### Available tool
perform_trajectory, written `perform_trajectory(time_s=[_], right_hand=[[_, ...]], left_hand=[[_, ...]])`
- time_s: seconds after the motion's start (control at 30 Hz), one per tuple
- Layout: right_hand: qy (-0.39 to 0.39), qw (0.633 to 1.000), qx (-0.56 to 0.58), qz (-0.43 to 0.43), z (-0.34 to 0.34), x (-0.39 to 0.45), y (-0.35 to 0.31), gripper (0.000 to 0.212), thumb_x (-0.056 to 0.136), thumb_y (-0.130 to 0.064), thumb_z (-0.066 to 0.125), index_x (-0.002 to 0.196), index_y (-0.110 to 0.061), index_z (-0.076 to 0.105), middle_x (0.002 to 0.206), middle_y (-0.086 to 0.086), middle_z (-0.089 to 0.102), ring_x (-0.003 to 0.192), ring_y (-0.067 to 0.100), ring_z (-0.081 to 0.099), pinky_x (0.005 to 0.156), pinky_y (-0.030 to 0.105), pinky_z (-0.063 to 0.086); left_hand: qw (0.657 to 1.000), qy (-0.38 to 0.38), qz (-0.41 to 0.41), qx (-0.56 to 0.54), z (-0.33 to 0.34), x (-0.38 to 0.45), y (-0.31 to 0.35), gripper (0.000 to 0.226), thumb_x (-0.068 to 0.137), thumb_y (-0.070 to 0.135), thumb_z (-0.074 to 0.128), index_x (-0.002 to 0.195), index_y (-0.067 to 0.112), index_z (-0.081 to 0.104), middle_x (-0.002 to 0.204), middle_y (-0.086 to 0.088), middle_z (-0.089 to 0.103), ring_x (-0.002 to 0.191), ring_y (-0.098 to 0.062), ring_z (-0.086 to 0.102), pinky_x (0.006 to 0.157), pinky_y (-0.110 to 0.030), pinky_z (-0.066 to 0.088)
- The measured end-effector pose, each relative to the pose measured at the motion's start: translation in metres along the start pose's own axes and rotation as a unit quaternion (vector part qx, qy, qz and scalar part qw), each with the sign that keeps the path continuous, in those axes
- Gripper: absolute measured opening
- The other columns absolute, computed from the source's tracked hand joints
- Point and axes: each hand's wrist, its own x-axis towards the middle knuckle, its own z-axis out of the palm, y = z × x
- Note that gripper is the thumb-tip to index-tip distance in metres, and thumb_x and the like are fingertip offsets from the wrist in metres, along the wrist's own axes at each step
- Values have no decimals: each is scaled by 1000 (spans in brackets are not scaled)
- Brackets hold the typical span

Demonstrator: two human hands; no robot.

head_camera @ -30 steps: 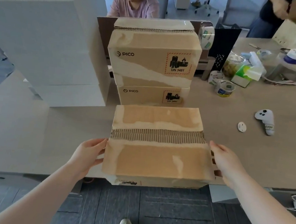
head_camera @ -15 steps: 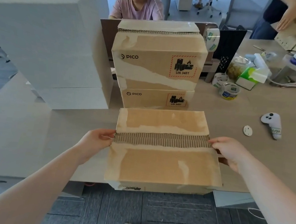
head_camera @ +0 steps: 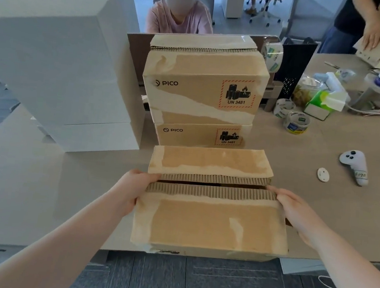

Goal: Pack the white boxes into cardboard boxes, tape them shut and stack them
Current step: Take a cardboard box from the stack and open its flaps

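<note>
We have the near cardboard box [head_camera: 210, 211] at the table [head_camera: 27, 185] front edge, overhanging it slightly. Our left hand [head_camera: 132, 190] and right hand [head_camera: 294, 213] grip its two ends, fingers curled at the seam; top flaps sit slightly apart, no tape visible. Behind it, touching, two stacked boxes [head_camera: 204, 91]. White boxes [head_camera: 58, 66] stand at left. Tape rolls [head_camera: 296, 122] lie right.

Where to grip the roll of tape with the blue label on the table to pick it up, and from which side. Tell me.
Come from above. The blue-label tape roll lies flat on the table with its open core facing up, so hook fingers into the core and thumb on the outer wall. Take the near-right rim: a second roll sits close on its far-left side.
</note>
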Motion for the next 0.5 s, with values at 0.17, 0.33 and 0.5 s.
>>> perform_trajectory(time_s=[0.17, 0.33, 0.5], right_hand=[[11, 993, -72, -96, 4, 4, -3, 57, 99, -2, 34, 149, -28, 30, 155, -12, 26, 144, 8, 18, 111, 23, 14], [-8, 996, -44, -81, 3, 2, -7, 46, 97, -3, 37, 116, -34, 64, 134, -7, 56, 129, 14, 44, 104, 29, 34], [-108, 945, -302, -62, 1, -5, -23, 44, 73, -63, 60, 108, -38, 53, 114, -19, 52, 113, 6, 45, 93, 23, 33]], left_hand=[[993, -3, 27, -111, -1, -4, 11, 31, 94, 37, 58, 96, 7, 67, 96, -14, 71, 85, -27, 69, 84, -42, 54], [963, -30, 268, 6, -12, 9, 53, 27, 93, 2, 46, 105, 16, 66, 108, 3, 68, 105, -13, 63, 98, -37, 46], [910, 133, 347, 186, -21, 59, 73, 50, 76, 36, 79, 112, 23, 47, 104, 7, 50, 99, -11, 47, 86, -28, 41]])
